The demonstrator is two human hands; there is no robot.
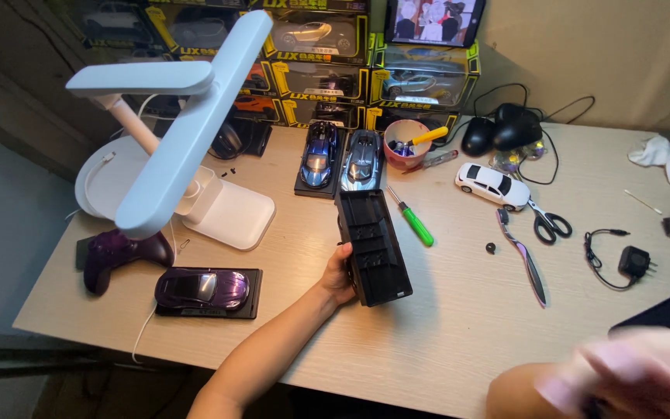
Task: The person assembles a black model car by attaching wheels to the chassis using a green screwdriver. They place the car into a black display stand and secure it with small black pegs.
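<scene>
Nearest the camera, the right hand [622, 368] is a pale blur at the lower right edge of the table [443, 334]; whether it is wide, narrow or holding something cannot be told. Just beyond, the left hand [340, 273] is closed around the near left side of a black plastic car base [374, 247], thumb on one side and fingers hidden beneath. It holds the base tilted up off the table with its ribbed underside turned to the camera, seemingly so that face can be seen.

Left of the base, a purple model car [203, 287] sits on its own black plinth, with a purple game controller [118, 254] past it and a white desk lamp [172, 132] above. Right of the base lie a green screwdriver [412, 221], scissors [548, 225] and a white model car [494, 186]. Behind the base stand two blue model cars [343, 159] on plinths, a pink cup [405, 143] of tools and, farthest off, stacked boxed cars [327, 54].
</scene>
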